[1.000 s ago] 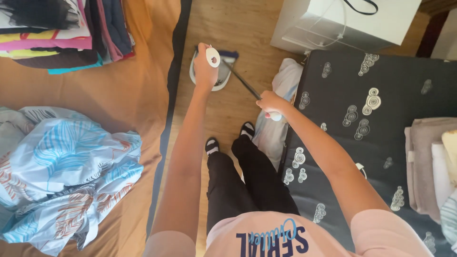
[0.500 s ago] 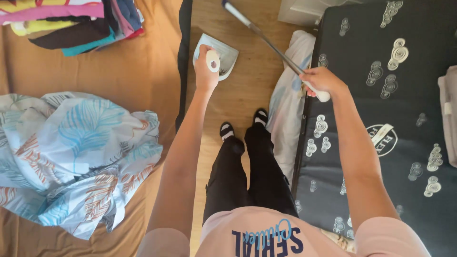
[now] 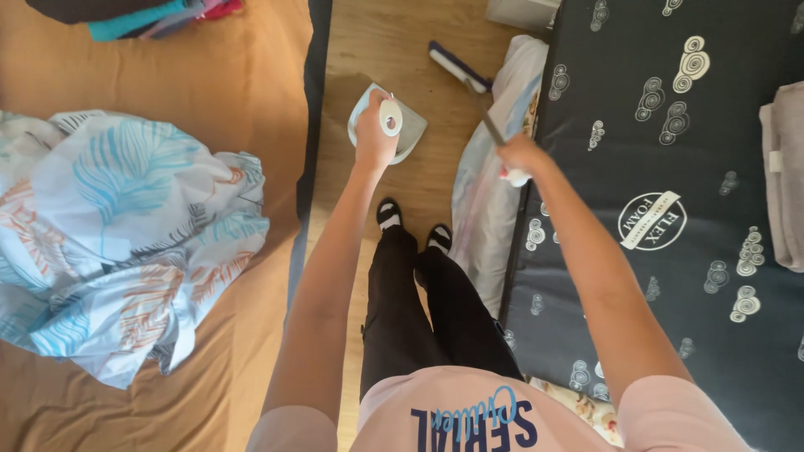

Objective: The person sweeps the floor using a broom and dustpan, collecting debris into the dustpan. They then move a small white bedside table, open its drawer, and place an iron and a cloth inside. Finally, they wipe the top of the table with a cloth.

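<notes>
Dustpan (image 3: 410, 134) – pale grey-green, sits upper centre of the frame over the wooden floor (image 3: 394, 42); can't tell whether it touches the boards or hangs above them. Left hand (image 3: 374, 138) is wrapped around its handle, fingers closed in a grip, the white round handle end (image 3: 390, 117) sticking out above the fist.

Broom (image 3: 459, 67) is just right of the dustpan: dark blue head with a white edge lying toward the top of the frame, thin dark shaft running diagonally down-right into the right hand (image 3: 521, 156). That hand is closed around the shaft, with the white tip of the handle showing below the fist.

Both forearms extend up from the bottom of the frame. Below them – black trousers, black-and-white socks on the floor strip, pink shirt at the bottom edge.

Right side of frame: dark mattress (image 3: 670, 125) with a pale swirl pattern, a clear plastic wrap (image 3: 490, 201) bunched along its left edge beside the feet. Folded beige towels (image 3: 783, 176) at the far right edge.

Left side: tan sheet (image 3: 167, 75) with a crumpled blue-and-orange leaf-print duvet cover (image 3: 126, 243) on it. Stack of folded clothes (image 3: 142, 12) at the upper left.
</notes>
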